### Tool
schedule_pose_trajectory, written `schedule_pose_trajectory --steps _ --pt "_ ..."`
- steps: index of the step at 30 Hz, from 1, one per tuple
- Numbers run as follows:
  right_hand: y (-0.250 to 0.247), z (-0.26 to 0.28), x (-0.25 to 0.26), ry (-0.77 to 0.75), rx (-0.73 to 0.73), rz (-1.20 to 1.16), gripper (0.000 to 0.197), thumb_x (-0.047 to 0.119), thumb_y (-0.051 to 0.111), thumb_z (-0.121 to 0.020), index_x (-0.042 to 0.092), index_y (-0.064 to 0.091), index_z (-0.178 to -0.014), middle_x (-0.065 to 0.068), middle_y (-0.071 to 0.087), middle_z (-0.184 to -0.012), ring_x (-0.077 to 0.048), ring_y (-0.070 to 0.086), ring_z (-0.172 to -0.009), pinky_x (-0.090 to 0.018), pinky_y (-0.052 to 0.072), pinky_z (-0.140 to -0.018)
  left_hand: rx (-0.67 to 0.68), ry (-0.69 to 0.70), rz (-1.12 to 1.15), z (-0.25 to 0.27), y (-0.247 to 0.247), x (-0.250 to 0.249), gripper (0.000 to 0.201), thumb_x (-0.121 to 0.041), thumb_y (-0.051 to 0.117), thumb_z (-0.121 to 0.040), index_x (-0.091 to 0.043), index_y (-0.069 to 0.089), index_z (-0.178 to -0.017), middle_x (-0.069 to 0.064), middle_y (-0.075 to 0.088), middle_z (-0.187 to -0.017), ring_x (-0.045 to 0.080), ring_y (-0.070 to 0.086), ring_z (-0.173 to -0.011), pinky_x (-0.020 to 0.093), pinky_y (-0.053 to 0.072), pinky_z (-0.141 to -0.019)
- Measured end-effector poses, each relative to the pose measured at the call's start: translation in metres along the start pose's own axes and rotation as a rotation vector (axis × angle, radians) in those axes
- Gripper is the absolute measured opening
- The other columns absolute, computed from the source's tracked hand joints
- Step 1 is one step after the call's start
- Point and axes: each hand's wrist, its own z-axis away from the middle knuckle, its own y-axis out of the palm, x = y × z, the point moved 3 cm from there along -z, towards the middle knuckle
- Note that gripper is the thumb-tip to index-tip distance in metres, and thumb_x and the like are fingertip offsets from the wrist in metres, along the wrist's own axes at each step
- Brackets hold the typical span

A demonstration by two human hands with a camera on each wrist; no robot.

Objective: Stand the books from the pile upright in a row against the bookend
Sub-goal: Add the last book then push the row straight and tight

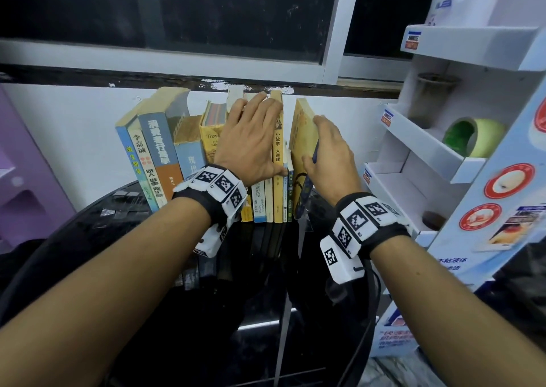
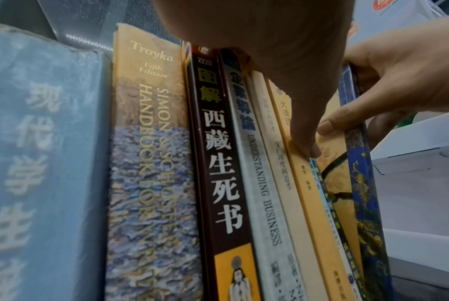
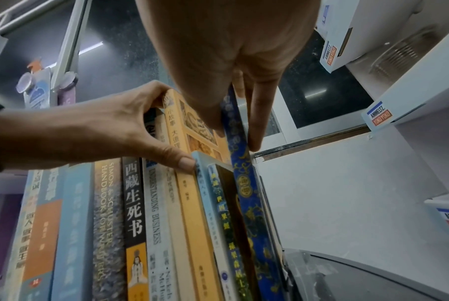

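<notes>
A row of books (image 1: 156, 150) stands upright on a black glass table (image 1: 266, 313) against the white wall. My left hand (image 1: 251, 138) lies flat over the spines in the middle of the row, fingertips reaching the tops, thumb (image 2: 305, 132) pressing a yellow spine (image 1: 277, 186). At the row's right end, my right hand (image 1: 328, 156) holds a book with a yellow cover (image 1: 301, 138) and blue patterned spine (image 3: 240, 163). Its thumb is on the cover and its fingers on the far side. This book leans slightly right. A clear plate, perhaps the bookend (image 3: 269, 213), stands just right of it.
A white cardboard display shelf (image 1: 413, 156) stands close on the right, holding a green tape roll (image 1: 472, 137). A purple unit (image 1: 17, 180) is at the left. A dark window (image 1: 177, 17) runs above the books. Cables cross the table front.
</notes>
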Motion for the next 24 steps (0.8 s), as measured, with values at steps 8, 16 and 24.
schedule_pose_trajectory --steps 8,16,24 --pt "-0.002 -0.007 -0.008 -0.093 0.24 0.092 0.112 0.025 0.088 -0.065 0.021 0.016 -0.15 0.006 0.011 -0.162 -0.024 0.035 -0.139 -0.047 0.04 -0.106 0.007 0.004 0.056 -0.001 0.002 0.0 0.12 -0.076 0.071 -0.055 -0.01 0.028 -0.145 0.007 0.04 -0.149 0.024 0.038 -0.136 0.041 0.017 -0.116" --pt "0.002 -0.019 -0.002 -0.129 0.316 0.119 0.115 0.015 0.089 -0.062 0.019 0.018 -0.152 0.0 0.02 -0.161 -0.028 0.037 -0.139 -0.043 0.035 -0.11 0.003 -0.004 0.066 -0.003 0.002 -0.001 0.121 -0.075 0.074 -0.051 -0.01 0.03 -0.144 0.007 0.041 -0.148 0.025 0.042 -0.133 0.041 0.017 -0.114" --pt "0.009 -0.033 0.002 -0.112 0.337 0.128 0.109 0.013 0.091 -0.059 0.018 0.026 -0.146 -0.003 0.04 -0.146 -0.029 0.049 -0.126 -0.042 0.042 -0.1 0.032 0.045 0.071 -0.004 -0.002 0.005 0.115 -0.073 0.075 -0.052 -0.016 0.032 -0.143 0.003 0.044 -0.146 0.025 0.042 -0.131 0.042 0.021 -0.113"
